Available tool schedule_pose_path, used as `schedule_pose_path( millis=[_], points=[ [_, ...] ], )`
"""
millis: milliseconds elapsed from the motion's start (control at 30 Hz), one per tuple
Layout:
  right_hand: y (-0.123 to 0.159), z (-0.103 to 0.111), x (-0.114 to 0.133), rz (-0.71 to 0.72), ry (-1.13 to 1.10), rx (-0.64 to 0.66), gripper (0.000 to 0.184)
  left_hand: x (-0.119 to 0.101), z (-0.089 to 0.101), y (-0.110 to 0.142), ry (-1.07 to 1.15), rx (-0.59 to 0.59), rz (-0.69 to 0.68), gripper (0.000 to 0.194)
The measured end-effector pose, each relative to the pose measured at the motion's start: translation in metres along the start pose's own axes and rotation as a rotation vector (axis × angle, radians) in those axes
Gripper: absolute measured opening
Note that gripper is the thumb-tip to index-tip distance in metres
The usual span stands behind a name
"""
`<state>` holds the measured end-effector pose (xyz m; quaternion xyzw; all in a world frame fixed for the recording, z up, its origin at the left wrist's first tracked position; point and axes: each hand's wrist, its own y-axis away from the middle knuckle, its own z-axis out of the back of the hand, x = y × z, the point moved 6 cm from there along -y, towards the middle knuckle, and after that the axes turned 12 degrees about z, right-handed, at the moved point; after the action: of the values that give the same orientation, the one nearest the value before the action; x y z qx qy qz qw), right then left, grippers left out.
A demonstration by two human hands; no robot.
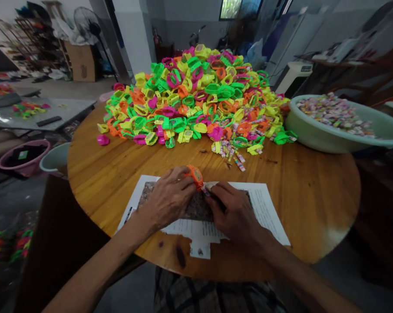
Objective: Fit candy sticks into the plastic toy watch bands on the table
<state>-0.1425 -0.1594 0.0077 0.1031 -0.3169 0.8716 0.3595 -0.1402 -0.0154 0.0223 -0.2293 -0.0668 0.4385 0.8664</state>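
Note:
My left hand (170, 195) is closed on an orange toy watch (195, 174), its round face turned up. Close against the lower edge of the watch, my right hand (232, 208) pinches a small wrapped candy (206, 190); the fingers partly hide it. Both hands are over a printed paper sheet (268, 208) with a dark picture in its middle and a torn lower edge. Beyond them rises a large heap of toy watches (196, 100) in green, yellow, orange and pink. Several wrapped candies (238, 161) lie loose at the heap's front.
A pale green basin (326, 134) full of wrapped candies (339, 115) stands at the right of the round wooden table (313, 191). To the left are a low grey table (66, 111), a pink tub (27, 163) and a standing fan (88, 24).

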Motion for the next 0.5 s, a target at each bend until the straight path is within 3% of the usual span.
schedule_pose_path(
  millis=[233,500],
  points=[
    [0.001,-0.001,0.004,0.037,-0.031,-0.052,0.021,0.000,-0.002,0.002,0.038,-0.015,0.003,0.018],
    [0.003,-0.008,0.006,0.001,0.143,0.122,0.024,0.003,-0.010,0.003,0.136,0.000,0.001,0.024]
  ],
)
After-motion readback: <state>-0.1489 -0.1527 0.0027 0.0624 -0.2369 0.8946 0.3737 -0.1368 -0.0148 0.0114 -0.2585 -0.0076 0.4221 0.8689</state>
